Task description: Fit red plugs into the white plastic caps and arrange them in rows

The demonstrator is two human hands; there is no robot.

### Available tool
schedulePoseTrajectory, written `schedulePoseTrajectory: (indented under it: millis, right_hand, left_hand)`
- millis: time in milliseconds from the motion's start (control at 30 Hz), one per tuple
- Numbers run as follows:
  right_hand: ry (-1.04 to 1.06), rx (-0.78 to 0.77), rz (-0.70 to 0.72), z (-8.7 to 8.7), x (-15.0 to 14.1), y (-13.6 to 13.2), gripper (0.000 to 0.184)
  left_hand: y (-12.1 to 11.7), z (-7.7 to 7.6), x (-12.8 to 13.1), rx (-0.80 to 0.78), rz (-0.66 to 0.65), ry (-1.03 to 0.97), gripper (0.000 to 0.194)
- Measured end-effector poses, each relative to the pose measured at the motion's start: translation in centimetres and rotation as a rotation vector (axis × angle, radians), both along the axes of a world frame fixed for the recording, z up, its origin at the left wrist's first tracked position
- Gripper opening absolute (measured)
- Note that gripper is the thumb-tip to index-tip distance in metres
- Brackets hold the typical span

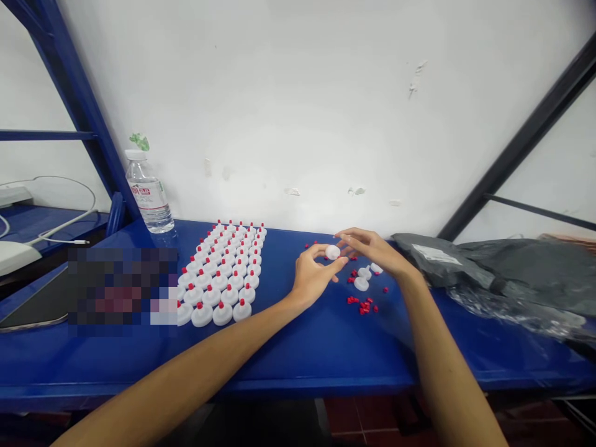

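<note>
My left hand (313,273) grips a white round cap (332,252) between thumb and fingers, its flat face turned towards me. Close beside it is my right hand (370,247), fingers stretched out and apart, with the fingertips near the cap; whether they touch it I cannot tell. Under and in front of the right hand lie a few loose white caps (361,284) and scattered small red tips (365,307). To the left, white caps with red tips (222,313) stand upright in several close rows.
A water bottle (149,197) stands against the wall at the back left of the blue table (298,354). A dark flat object (37,298) lies at the left, partly blurred out. Grey plastic bags (521,273) cover the right side. Blue and dark frame posts rise at both sides.
</note>
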State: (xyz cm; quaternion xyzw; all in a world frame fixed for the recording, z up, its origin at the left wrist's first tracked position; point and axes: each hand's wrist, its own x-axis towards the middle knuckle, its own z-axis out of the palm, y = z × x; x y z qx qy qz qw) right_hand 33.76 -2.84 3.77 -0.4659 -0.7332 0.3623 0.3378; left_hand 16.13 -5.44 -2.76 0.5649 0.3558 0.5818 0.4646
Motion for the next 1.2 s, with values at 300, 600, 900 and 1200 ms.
schedulePoseTrajectory:
  millis: [300,600,900,1200]
  right_hand:
    - [-0.048,0.005,0.102,-0.14,-0.57,-0.3,0.039]
    - [-0.053,-0.01,0.105,0.01,-0.48,-0.31,0.037]
    - [-0.062,0.001,0.116,0.07,-0.49,-0.33,0.033]
    - [-0.037,-0.014,0.244,-0.06,-0.94,-0.48,0.035]
  left_hand:
    - [-0.37,0.4,-0.24,-0.034,-0.042,0.079,0.035]
    - [-0.44,0.37,-0.33,-0.062,-0.057,0.074,0.038]
    - [-0.29,0.2,-0.17,-0.009,0.021,0.06,0.034]
    - [0.31,-0.23,-0.39,-0.125,0.011,-0.054,0.042]
